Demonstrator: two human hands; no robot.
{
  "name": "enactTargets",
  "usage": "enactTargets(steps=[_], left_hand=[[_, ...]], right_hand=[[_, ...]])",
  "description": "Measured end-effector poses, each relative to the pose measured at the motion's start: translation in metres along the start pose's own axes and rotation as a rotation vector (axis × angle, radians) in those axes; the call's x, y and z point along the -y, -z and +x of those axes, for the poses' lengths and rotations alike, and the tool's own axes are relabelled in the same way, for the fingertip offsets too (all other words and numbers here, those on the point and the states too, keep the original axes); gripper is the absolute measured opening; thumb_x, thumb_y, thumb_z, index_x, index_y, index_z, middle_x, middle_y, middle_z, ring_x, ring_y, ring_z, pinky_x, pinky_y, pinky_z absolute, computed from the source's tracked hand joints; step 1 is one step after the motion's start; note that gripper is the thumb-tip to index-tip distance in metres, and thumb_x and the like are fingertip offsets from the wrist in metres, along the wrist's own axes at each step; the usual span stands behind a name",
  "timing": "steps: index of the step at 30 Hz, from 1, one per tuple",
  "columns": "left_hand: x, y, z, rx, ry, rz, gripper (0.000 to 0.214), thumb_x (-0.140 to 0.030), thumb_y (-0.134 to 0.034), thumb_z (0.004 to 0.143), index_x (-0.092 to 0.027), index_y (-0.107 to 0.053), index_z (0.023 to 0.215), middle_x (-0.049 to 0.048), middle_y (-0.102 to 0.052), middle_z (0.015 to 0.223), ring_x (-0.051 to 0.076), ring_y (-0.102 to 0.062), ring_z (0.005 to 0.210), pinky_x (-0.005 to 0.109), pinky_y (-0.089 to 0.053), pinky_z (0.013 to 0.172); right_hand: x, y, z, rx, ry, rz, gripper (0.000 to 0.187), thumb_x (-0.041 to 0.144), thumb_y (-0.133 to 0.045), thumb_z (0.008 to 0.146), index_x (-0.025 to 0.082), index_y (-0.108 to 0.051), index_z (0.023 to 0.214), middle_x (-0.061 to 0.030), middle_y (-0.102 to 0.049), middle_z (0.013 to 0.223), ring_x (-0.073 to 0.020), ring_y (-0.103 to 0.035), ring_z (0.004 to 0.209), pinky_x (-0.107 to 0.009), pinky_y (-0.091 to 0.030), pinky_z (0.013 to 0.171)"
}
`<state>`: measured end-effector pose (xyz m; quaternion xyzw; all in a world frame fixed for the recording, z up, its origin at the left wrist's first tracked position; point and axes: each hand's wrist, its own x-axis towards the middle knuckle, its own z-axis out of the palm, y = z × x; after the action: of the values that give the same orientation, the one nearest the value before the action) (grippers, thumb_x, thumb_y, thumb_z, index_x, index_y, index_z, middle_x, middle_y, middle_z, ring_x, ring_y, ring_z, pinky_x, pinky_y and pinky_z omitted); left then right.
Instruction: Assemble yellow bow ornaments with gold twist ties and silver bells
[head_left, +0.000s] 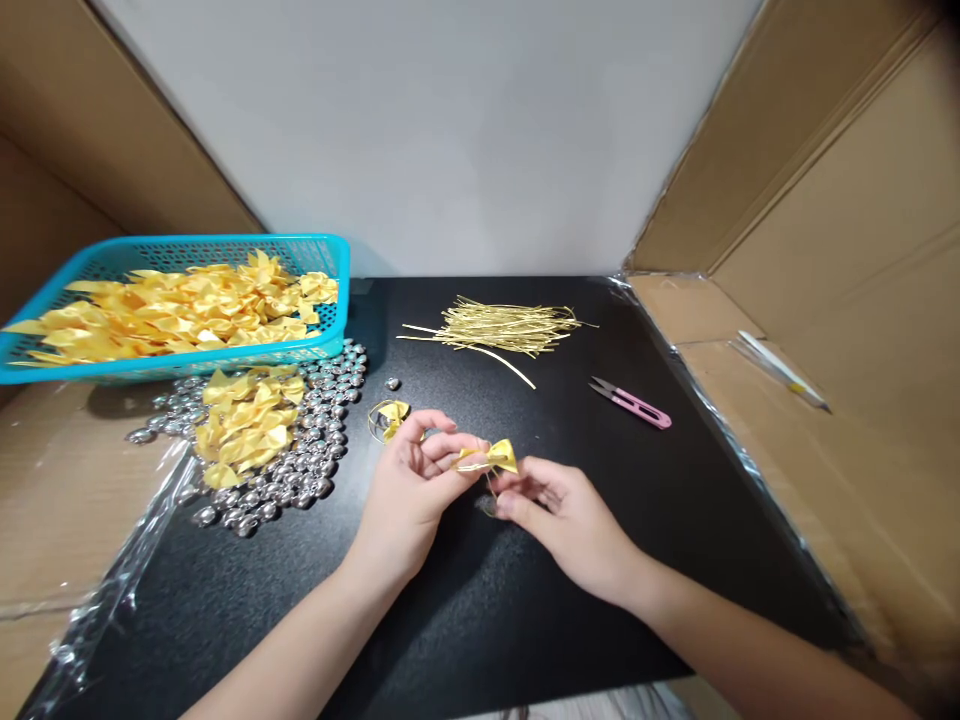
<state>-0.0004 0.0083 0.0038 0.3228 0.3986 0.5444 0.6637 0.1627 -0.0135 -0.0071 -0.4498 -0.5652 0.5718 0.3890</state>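
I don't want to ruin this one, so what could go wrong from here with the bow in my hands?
The bow is pinched only by the fingertips of the left hand, so it could slip or crumple while the right hand works the gold tie under it. The loose bells heaped beside the left forearm could scatter if nudged.

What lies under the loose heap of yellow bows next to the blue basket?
Silver bells spread out from under the bow heap on the black table; whatever lies beneath its middle is covered.
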Motion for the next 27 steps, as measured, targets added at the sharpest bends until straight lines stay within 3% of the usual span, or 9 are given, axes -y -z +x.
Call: enactTargets(steps=[3,6,8,13,17,19,22,27], left_hand=[[0.001,0.001,0.0,-0.02,-0.016,0.042,0.043,-0.008,-0.082,0.067,-0.02,-0.049,0.091,-0.0034,-0.077,0.073,0.007,-0.071,0.068,0.015,-0.055,0.07],[0.002,0.001,0.0,-0.038,-0.023,0.083,0.042,-0.009,-0.08,0.069,-0.02,-0.048,0.093,-0.0029,-0.078,0.074,0.007,-0.07,0.067,0.015,-0.054,0.068],[0.002,0.0,-0.002,-0.035,-0.019,0.108,0.041,-0.01,-0.079,0.07,-0.02,-0.047,0.093,-0.0024,-0.078,0.074,0.007,-0.07,0.067,0.016,-0.053,0.066],[0.003,-0.005,-0.008,0.051,0.04,0.161,0.039,-0.013,-0.079,0.072,-0.02,-0.047,0.092,-0.0014,-0.077,0.075,0.01,-0.07,0.067,0.019,-0.053,0.065],[0.006,-0.008,-0.012,0.144,0.114,0.171,0.039,-0.016,-0.081,0.07,-0.019,-0.047,0.089,-0.001,-0.076,0.073,0.007,-0.065,0.059,0.015,-0.049,0.058],[0.008,-0.008,-0.013,0.162,0.124,0.157,0.041,-0.016,-0.083,0.068,-0.019,-0.048,0.089,-0.0014,-0.075,0.071,0.007,-0.063,0.057,0.015,-0.048,0.057],[0.011,-0.006,-0.012,0.17,0.136,0.143,0.04,-0.017,-0.084,0.068,-0.019,-0.05,0.088,-0.0014,-0.074,0.069,0.009,-0.065,0.059,0.017,-0.049,0.059],[0.009,-0.007,-0.01,0.176,0.2,0.127,0.032,-0.015,-0.083,0.069,-0.018,-0.054,0.084,-0.0014,-0.074,0.069,0.01,-0.068,0.061,0.018,-0.053,0.062]], right_hand=[[0.001,0.004,-0.004,-0.126,0.156,-0.257,0.012,0.02,-0.064,0.085,0.015,-0.07,0.075,0.0011,-0.058,0.061,-0.011,-0.054,0.057,-0.023,-0.043,0.057],[0.004,0.01,-0.009,-0.105,0.341,-0.422,0.013,0.018,-0.062,0.087,0.014,-0.074,0.082,0.0041,-0.047,0.055,-0.0086,-0.045,0.05,-0.022,-0.037,0.052],[0.007,0.014,-0.01,-0.095,0.37,-0.432,0.014,0.019,-0.062,0.087,0.014,-0.074,0.088,0.0034,-0.049,0.057,-0.0086,-0.046,0.05,-0.022,-0.038,0.051],[0.01,0.022,-0.003,-0.26,0.12,-0.205,0.022,0.029,-0.057,0.089,0.016,-0.074,0.091,-0.0018,-0.064,0.068,-0.0111,-0.052,0.056,-0.023,-0.04,0.052],[0.007,0.02,0.004,-0.113,-0.116,0.027,0.022,0.034,-0.072,0.077,0.015,-0.076,0.089,0.0035,-0.056,0.052,-0.0075,-0.042,0.045,-0.021,-0.031,0.045],[0.007,0.018,0.006,-0.062,-0.176,0.142,0.023,0.034,-0.078,0.072,0.015,-0.076,0.085,0.002,-0.061,0.055,-0.0078,-0.048,0.046,-0.022,-0.036,0.047],[0.009,0.017,0.006,-0.054,-0.233,0.323,0.023,0.034,-0.083,0.065,0.015,-0.075,0.074,-0.0015,-0.07,0.063,-0.0104,-0.059,0.055,-0.023,-0.045,0.054],[0.009,0.016,0.007,-0.124,-0.3,0.488,0.033,0.039,-0.088,0.057,0.014,-0.07,0.068,0.0007,-0.067,0.058,-0.0089,-0.059,0.051,-0.02,-0.044,0.05]])
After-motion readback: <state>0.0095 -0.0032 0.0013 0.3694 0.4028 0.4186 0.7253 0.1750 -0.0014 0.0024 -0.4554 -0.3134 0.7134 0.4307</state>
